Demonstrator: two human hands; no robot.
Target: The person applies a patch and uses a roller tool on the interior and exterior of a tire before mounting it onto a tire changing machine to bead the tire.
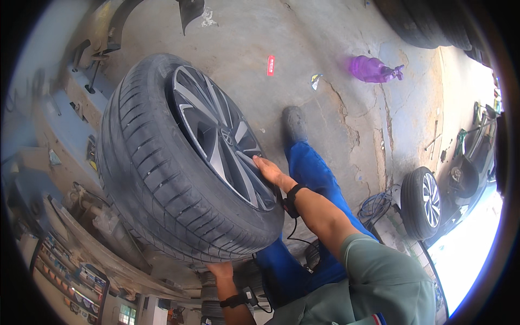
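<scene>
right hand (271, 171) touches wheel (162, 168), left hand (220, 270) beneath; can't tell either grip; purple bottle (369, 70) lies apart.

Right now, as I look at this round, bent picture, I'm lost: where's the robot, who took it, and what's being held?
There is no robot here, just a person with two bare hands. The single view comes from a wide fisheye camera worn on the head and looking down, so straight edges bend near the rim.

A large wheel stands tilted between the hands. The right hand touches the spokes; the left hand is at the tyre's lower edge, its fingers hidden. Whether the hands carry the wheel's weight can't be told.

On the concrete floor beyond lie a purple plastic bottle and a small red card or packet. To the right is a smaller-looking second wheel.
</scene>
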